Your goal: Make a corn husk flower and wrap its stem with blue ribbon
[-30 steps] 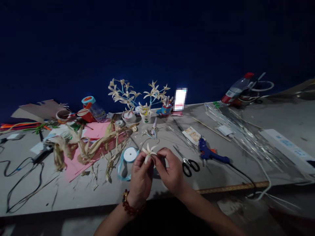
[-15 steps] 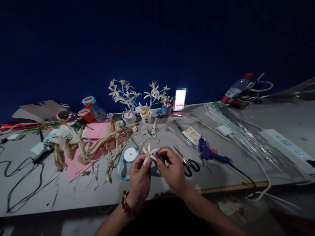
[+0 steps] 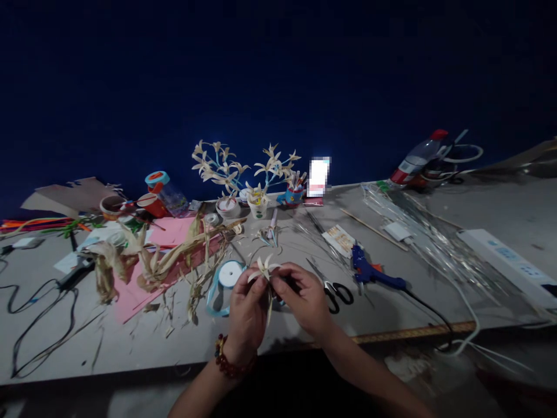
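A cream flower (image 3: 264,266) with narrow pointed petals, looking like corn husk, stands up between my two hands near the table's front. My left hand (image 3: 249,305), with a beaded bracelet at the wrist, pinches it low down, thumb beneath the petals. Thumb and fingers of my right hand (image 3: 305,295) close on the flower's right side, near its base. A pale strip (image 3: 270,310) hangs below, between the hands; its upper end is hidden. Just left of my left hand lies a roll of light blue ribbon (image 3: 230,274). Black-handled scissors (image 3: 339,293) rest beside my right hand.
Dried corn husks (image 3: 150,264) lie over pink paper (image 3: 126,302) at left. Husk flowers on blue stems (image 3: 217,165) stand in cups at the back. To the right are a blue glue gun (image 3: 376,273), wire bundles (image 3: 429,232) and a power strip (image 3: 507,261).
The flower has tipped more upright and turned between my fingers. A pale strip now shows hanging below it. Both hands stay in nearly the same place.
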Demonstrator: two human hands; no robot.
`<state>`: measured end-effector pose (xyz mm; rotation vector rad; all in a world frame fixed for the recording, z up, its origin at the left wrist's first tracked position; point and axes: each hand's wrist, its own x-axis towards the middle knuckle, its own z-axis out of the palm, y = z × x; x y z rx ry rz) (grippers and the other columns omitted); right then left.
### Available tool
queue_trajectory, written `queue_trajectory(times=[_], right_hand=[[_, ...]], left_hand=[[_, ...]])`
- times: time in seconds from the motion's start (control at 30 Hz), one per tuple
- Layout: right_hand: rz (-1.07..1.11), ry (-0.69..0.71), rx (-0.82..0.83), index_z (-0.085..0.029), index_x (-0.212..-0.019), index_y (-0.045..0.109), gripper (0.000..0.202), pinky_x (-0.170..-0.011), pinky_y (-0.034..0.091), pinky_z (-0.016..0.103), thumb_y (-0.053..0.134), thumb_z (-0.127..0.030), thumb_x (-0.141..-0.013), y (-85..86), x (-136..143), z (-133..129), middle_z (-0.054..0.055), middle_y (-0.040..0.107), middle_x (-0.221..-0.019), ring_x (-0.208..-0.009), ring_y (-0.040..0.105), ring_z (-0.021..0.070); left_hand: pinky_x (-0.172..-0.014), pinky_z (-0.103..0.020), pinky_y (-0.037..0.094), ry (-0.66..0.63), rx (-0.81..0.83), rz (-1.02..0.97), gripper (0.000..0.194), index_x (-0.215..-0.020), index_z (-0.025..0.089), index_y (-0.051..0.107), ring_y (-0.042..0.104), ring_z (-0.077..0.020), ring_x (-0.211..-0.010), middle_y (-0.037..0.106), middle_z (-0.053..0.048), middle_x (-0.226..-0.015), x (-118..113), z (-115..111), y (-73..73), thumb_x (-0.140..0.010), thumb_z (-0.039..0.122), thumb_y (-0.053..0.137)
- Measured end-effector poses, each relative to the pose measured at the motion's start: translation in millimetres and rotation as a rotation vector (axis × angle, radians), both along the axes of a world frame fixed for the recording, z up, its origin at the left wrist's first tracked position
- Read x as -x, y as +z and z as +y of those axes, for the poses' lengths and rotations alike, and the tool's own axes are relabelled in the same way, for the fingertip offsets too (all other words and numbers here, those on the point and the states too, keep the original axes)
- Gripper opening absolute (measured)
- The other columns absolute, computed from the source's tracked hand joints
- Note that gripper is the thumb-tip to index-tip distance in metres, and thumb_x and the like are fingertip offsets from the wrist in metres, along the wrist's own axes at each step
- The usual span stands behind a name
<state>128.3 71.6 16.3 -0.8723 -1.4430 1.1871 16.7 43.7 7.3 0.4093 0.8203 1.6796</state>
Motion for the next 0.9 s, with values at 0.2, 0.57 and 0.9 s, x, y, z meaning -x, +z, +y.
queue_trajectory(times=[0.2,0.57,0.9], right_hand=[[0.024,0.012,-0.002,-0.02,-0.086,0.07,0.015,-0.066,0.056,0.025,0.067,-0.034,-0.09,1.2,-2,1,0.002,0.071,-0.078,-0.071,0.067,0.0159],[-0.046,-0.011,-0.126,-0.02,-0.084,0.068,0.01,-0.063,0.05,0.023,0.062,-0.026,-0.091,10.3,-2,-1,0.0,0.068,-0.074,-0.067,0.063,0.0142],[-0.127,-0.034,-0.292,-0.022,-0.089,0.062,0.003,-0.066,0.047,0.024,0.063,-0.02,-0.091,13.3,-8,1,-0.001,0.064,-0.079,-0.071,0.06,0.0137]], left_hand=[[-0.075,-0.02,0.053,-0.027,0.0,-0.025,0.026,-0.081,0.022,0.073,0.068,-0.0116,-0.078,0.073,0.002,-0.083,0,0,1.3,-0.064,0.027,0.092],[-0.08,-0.02,0.053,-0.042,0.028,-0.057,0.029,-0.087,0.021,0.073,0.069,-0.0126,-0.082,0.074,0.0,-0.087,0,-1,5.3,-0.064,0.022,0.091],[-0.075,-0.018,0.054,-0.014,0.021,0.026,0.026,-0.083,0.018,0.076,0.066,-0.0105,-0.076,0.073,0.0,-0.081,5,-3,6.2,-0.063,0.022,0.092]])
